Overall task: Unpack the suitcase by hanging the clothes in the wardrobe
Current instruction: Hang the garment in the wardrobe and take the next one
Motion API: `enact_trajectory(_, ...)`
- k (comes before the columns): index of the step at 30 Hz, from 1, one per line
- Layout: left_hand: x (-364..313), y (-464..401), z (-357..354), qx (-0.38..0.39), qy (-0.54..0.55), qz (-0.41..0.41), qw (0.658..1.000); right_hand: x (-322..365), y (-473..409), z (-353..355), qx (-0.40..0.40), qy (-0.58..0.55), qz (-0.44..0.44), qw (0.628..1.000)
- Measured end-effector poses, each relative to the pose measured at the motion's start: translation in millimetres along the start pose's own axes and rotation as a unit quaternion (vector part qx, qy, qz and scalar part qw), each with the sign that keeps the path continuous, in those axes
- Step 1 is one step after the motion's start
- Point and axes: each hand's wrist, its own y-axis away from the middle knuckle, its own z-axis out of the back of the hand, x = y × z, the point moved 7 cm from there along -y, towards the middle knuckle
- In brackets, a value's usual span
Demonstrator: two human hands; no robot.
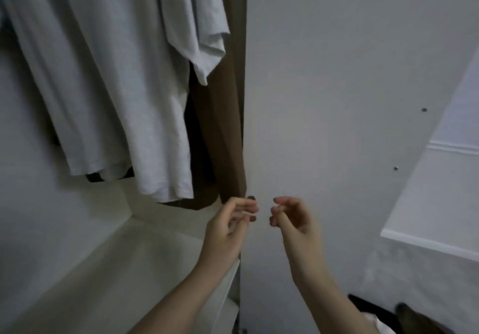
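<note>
both hands raised, holding nothing, before the open wardrobe

two bare hands meet near the front edge of the wardrobe's [311, 100] white side panel. the left hand [230, 226] is just at that edge, palm turned inward, fingers loosely curled toward the thumb, and its grip holds nothing that can be seen. the right hand [294, 219] hangs in front of the panel's outer face, fingers likewise loosely bent, its grip narrow and empty. the fingertips of the two hands point at each other with a small gap between them; they do not touch.

the task's clothes hang inside the wardrobe, up and to the left of the hands. a white t-shirt [124, 95] fills most of the upper left, its hem low over the shelf; a second pale sleeve [207, 40] drapes beside it toward the panel. behind and to the right of them a brown garment [223, 136] hangs right against the inner face of the side panel, its lower edge just above the left hand. a dark garment shows in slivers behind the white hems.

below the clothes lies a white shelf [108, 269], its back corner under the white t-shirt's hem. at the lower right corner of the view a dark object [404, 313] is partly visible; i cannot tell what it is.
</note>
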Motion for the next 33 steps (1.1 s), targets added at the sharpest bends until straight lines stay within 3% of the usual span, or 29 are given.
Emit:
enact_trajectory(11, -9.4, 19.5, -150.1, 0.133, 0.026, 0.013, 0.991, 0.1, 37.7, 163.7, -0.150, 0.040, -0.037, 0.987)
enact_trajectory(21, -33.3, 74.7, -312.3, 0.210, 0.024, 0.034, 0.977, -11.1, 88.4, 352.5, -0.219, 0.099, -0.107, 0.965)
enact_trajectory(33, -8.0, 156.4, -490.3, 0.270, 0.049, 0.144, 0.951, -33.5, 160.8, 549.4, -0.277, 0.132, -0.198, 0.931)
